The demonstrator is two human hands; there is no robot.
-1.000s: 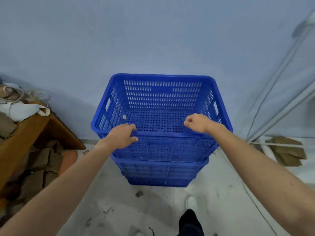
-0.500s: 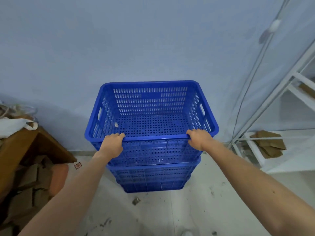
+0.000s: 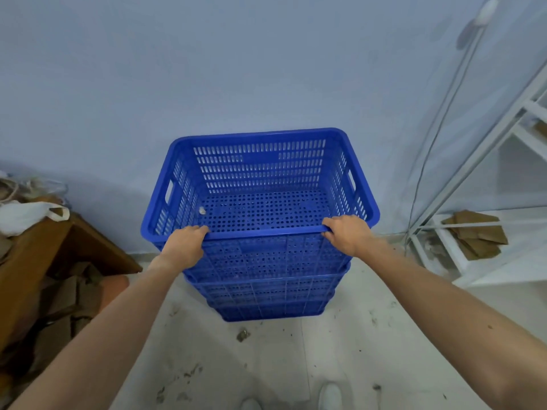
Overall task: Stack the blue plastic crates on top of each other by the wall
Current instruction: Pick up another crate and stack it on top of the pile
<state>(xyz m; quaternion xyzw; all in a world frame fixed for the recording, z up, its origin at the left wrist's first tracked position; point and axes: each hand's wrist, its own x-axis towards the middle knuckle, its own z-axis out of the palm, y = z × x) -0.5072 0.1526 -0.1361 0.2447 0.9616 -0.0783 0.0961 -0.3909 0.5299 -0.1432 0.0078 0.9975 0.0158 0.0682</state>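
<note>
Since a moment ago both hands have settled onto the near rim of the top crate, where before they only hovered at it, and the person has stepped back a little. Now the left hand curls over the rim's left end, fingers hooked inside, and the right hand wraps the right end, each grip closed on the blue plastic. That crate sits nested on the lower crates, the stack standing on the floor close against the pale wall. A small pale scrap lies inside the top crate near its left side. To the left a wooden surface carries a white bag; to the right stands a white rack holding cardboard pieces.
</note>
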